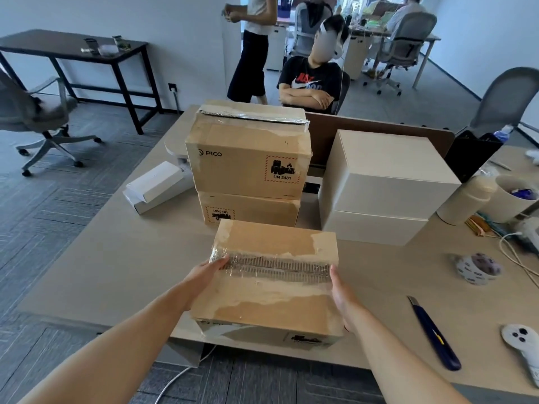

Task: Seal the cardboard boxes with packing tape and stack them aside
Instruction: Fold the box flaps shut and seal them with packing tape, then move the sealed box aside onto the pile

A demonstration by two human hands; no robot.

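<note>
Head view: I see a cardboard box [271, 287] held between both hands at the near edge of the desk [110, 266], its top flaps closed and a strip of clear packing tape [277, 268] running along the centre seam. The left hand [208, 271] presses flat against the box's left side, fingers [220, 262] extended onto the tape end, grasping the box. The right hand [341, 293] presses flat against the box's right side, its fingers extended along the edge, likewise grasping the box; neither hand is clenched into a fist. I cannot tell whether the box bottom rests on the desk or is lifted just clear of it. Directly behind the held box stands a stack of two boxes [248, 176], both on the desk: the upper one is taped across its top and carries a PICO mark and a UN 3481 label, and the lower one shows the same label inverted. To the right of this stack sit two white boxes [385, 188], one on the other. On the right part of the desk lie a tape roll [477, 268], a blue utility knife [434, 335] nearer to me, and a white controller [522, 345] at the edge.
</note>
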